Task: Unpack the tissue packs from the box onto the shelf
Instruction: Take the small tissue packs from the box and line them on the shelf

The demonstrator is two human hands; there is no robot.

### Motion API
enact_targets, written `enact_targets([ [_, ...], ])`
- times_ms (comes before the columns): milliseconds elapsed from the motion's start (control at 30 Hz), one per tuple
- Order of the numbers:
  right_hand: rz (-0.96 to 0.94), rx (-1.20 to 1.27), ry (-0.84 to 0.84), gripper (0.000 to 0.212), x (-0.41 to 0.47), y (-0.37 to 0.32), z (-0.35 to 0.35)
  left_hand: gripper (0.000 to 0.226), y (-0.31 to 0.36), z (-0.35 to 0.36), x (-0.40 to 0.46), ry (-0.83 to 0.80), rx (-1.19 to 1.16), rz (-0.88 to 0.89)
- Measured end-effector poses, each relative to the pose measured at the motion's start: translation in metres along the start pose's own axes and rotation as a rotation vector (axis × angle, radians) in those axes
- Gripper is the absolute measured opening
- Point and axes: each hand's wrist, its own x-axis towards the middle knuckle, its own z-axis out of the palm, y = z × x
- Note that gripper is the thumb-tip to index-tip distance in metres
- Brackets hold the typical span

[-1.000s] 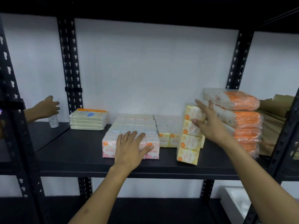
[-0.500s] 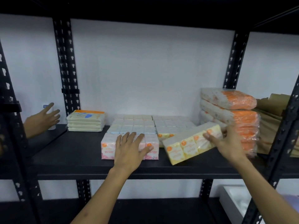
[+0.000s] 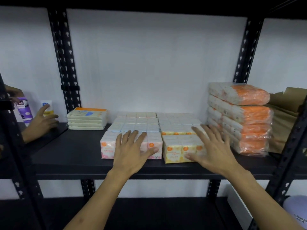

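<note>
A pink tissue pack (image 3: 108,147) lies at the front of the black shelf (image 3: 69,151), and my left hand (image 3: 132,151) rests flat on it with fingers spread. Beside it on the right lies a yellow tissue pack (image 3: 176,150). My right hand (image 3: 212,148) presses on its top and right end with straight fingers. Behind these two sit rows of pale blue and white tissue packs (image 3: 137,122), touching one another. The box is not in view.
A stack of orange-and-white wrapped packs (image 3: 240,117) stands at the right, brown paper (image 3: 282,117) behind it. A flat cream stack (image 3: 87,118) lies at the left. Another person's hand (image 3: 41,123) reaches near tubes (image 3: 24,110) on the neighbouring shelf. Black uprights frame the bay.
My right hand has tipped the yellow pack from upright down flat and set it beside the pink pack. My left hand stayed on the pink pack.
</note>
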Motion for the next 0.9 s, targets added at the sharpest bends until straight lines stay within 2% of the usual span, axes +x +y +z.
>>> enact_targets([
  [67, -0.010, -0.043, -0.151, 0.098, 0.008, -0.006, 0.014, 0.089, 0.000, 0.004, -0.002, 0.022, 0.028, -0.005],
  [100, -0.007, -0.059, -0.157, 0.096, 0.011, -0.008, 0.021, 0.090, 0.000, 0.006, -0.003, 0.044, 0.032, -0.002],
  [333, -0.030, -0.121, 0.019, 0.080, 0.024, -0.011, 0.051, 0.089, -0.003, 0.018, 0.003, 0.124, 0.025, 0.004],
  [433, -0.048, -0.165, 0.002, 0.079, 0.029, -0.009, 0.053, 0.091, -0.001, 0.021, 0.007, 0.116, 0.033, 0.004],
  [533, -0.029, -0.184, -0.074, 0.085, 0.032, -0.010, 0.047, 0.092, 0.002, 0.018, 0.011, 0.058, 0.039, -0.010],
  [633, -0.035, -0.171, -0.150, 0.087, 0.035, -0.011, 0.031, 0.095, 0.003, 0.003, 0.015, -0.077, 0.063, 0.008],
  [733, -0.032, -0.148, -0.259, 0.105, 0.045, -0.006, 0.008, 0.097, -0.002, -0.025, 0.022, -0.219, -0.052, 0.030],
  [833, 0.030, -0.079, -0.329, 0.124, 0.053, 0.012, 0.001, 0.105, -0.023, -0.047, 0.025, -0.184, 0.001, 0.017],
  [900, 0.062, -0.039, -0.402, 0.128, 0.054, 0.021, 0.004, 0.111, -0.039, -0.050, 0.024, -0.239, 0.096, -0.059],
])
